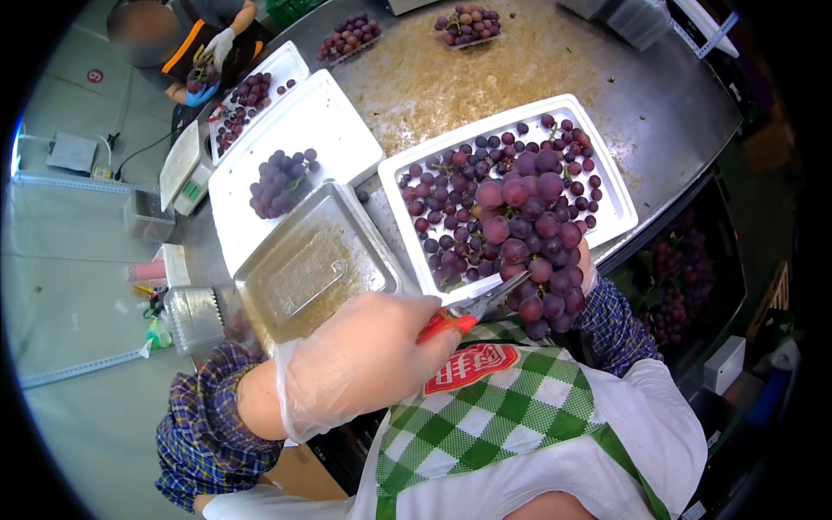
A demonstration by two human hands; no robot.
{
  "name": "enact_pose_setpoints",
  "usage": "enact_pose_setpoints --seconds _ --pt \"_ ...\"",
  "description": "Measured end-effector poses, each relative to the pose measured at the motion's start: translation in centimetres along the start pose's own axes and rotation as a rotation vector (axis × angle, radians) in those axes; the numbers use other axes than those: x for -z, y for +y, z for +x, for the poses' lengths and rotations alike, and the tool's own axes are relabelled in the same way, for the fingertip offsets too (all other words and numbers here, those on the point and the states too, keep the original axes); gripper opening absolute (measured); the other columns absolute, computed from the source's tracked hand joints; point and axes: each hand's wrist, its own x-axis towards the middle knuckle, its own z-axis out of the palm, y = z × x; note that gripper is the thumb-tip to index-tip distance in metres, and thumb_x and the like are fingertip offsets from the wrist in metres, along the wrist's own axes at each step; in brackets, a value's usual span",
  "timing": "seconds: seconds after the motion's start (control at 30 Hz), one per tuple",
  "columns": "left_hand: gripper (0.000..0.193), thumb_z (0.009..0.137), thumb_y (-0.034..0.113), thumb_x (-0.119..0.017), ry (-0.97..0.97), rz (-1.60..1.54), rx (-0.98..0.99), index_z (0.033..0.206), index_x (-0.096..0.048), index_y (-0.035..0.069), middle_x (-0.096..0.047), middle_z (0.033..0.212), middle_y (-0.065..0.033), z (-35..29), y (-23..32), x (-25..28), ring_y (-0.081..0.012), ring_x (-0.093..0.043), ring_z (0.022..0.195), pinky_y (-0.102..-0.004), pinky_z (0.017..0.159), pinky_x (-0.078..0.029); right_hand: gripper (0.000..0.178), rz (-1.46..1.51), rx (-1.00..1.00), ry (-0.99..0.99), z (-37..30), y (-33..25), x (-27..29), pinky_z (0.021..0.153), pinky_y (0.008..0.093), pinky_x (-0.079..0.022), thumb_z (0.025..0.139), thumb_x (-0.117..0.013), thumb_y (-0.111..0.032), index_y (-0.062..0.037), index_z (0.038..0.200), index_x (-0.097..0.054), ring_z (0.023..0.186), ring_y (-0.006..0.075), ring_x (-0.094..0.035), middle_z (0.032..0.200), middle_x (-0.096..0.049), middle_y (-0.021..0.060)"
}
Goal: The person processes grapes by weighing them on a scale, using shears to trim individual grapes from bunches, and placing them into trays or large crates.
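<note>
My left hand [360,360], in a clear plastic glove, is closed round the red handles of small trimming scissors [468,316]. Their blades point up and right, their tips at the near side of a large bunch of purple-red grapes [533,225]. On the right, my right hand [587,267] holds that bunch up; most of the hand is hidden behind the fruit. Beneath and beyond the bunch lies a white foam tray [620,208] strewn with many loose grapes [442,195] and bits of green stem.
Left of the tray are a metal pan [308,269] and a white foam box [347,130] with a grape bunch [282,182]. A scale [186,173] stands farther left. Two grape packs [468,26] sit on the far table. A co-worker [195,43] holds grapes, upper left. Dark crates [685,269] stand right.
</note>
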Motion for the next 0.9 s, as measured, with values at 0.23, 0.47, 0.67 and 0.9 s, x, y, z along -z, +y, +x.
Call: enact_pose_setpoints --seconds 0.23,0.47,0.67,0.9 --pt "0.031 0.090 0.027 -0.059 -0.046 0.185 0.154 0.084 -0.069 -0.001 -0.061 0.071 -0.0261 3.2 2.8 0.9 -0.0432 -0.062 0.071 -0.0454 0.066 -0.051 0.036 -0.115 0.045 0.065 -0.2 0.2 -1.5 0.077 0.0413 -0.058 0.099 -0.042 -0.027 -0.0045 0.126 -0.051 0.103 0.0265 -0.063 0.118 -0.061 0.0132" --pt "0.038 0.090 0.031 -0.058 -0.100 0.267 0.144 0.080 -0.069 -0.003 -0.062 0.072 -0.0266 5.0 4.2 1.1 -0.0435 -0.062 0.071 -0.0456 0.069 -0.051 0.042 -0.134 0.058 0.072 -0.4 -0.6 0.3 0.094 0.0464 -0.052 0.102 -0.033 -0.033 -0.0084 0.134 -0.046 0.113 0.0272 -0.059 0.130 -0.055 0.0128" --pt "0.041 0.091 0.033 -0.056 -0.123 0.293 0.143 0.080 -0.069 -0.004 -0.064 0.074 -0.0254 5.1 5.2 1.2 -0.0426 -0.063 0.071 -0.0440 0.070 -0.052 0.039 -0.106 0.021 0.105 -0.3 -0.7 -2.1 0.090 0.0428 -0.053 0.099 -0.040 -0.031 -0.0053 0.126 -0.052 0.108 0.0259 -0.060 0.121 -0.060 0.0117" --pt "0.044 0.092 0.034 -0.054 -0.249 0.363 0.192 0.083 -0.068 -0.006 -0.065 0.077 -0.0255 5.6 6.4 2.6 -0.0417 -0.065 0.075 -0.0444 0.073 -0.052 0.042 -0.137 -0.088 0.184 -0.3 -0.7 -2.9 0.090 0.0439 -0.052 0.099 -0.040 -0.035 -0.0057 0.125 -0.053 0.107 0.0268 -0.061 0.121 -0.061 0.0125"
